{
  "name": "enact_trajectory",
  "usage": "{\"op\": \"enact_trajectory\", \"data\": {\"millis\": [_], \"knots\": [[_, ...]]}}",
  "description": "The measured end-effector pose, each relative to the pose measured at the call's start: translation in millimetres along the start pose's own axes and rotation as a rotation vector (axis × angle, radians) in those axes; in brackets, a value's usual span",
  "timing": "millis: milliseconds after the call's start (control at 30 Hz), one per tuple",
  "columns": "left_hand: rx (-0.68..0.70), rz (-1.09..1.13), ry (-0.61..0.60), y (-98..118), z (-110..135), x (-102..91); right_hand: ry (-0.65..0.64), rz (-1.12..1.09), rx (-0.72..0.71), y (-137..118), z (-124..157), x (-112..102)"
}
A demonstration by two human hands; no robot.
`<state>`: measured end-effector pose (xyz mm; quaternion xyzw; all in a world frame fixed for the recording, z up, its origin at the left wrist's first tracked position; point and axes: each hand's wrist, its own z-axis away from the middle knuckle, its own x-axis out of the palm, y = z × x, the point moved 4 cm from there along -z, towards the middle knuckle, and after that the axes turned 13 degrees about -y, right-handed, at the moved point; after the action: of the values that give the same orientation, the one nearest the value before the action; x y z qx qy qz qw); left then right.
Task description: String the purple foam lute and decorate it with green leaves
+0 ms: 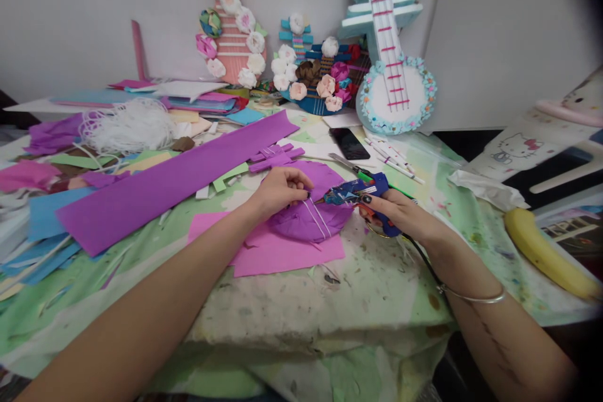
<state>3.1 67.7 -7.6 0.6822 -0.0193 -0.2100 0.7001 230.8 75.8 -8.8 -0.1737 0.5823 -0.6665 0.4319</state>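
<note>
The purple disc lies flat, its surface creased, partly over pink paper on the tabletop. Two white strings run slantwise across it, their upper ends at the left hand. The blue glue gun, held in the right hand, points its nozzle left, close to the strings.

The left forearm, lower left of the frame, is bare; the left hand, near the centre, shows a dark-painted nail; the right hand has another; the bare right forearm, lower right, bears a thin silver bangle and a dark, tattoo-like line.
</note>
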Motion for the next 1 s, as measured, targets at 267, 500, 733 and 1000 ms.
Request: {"op": "enact_trajectory", "data": {"millis": [267,500,733,1000], "knots": [[-0.013,0.000,0.006,-2.5,-0.9,-0.9,-0.017,0.070,-0.060,0.6,-1.9,-1.2],[0.005,-0.008,0.000,-4.5,-1.5,-1.8,-0.030,0.035,-0.083,0.4,-5.1,1.8],[-0.002,-0.002,0.004,-3.0,-0.9,-0.7,-0.010,0.048,-0.023,3.5,-2.0,-2.9],[-0.001,0.004,0.002,-2.1,-1.2,-0.6,-0.012,0.002,-0.014,-1.8,1.0,0.0]]}}
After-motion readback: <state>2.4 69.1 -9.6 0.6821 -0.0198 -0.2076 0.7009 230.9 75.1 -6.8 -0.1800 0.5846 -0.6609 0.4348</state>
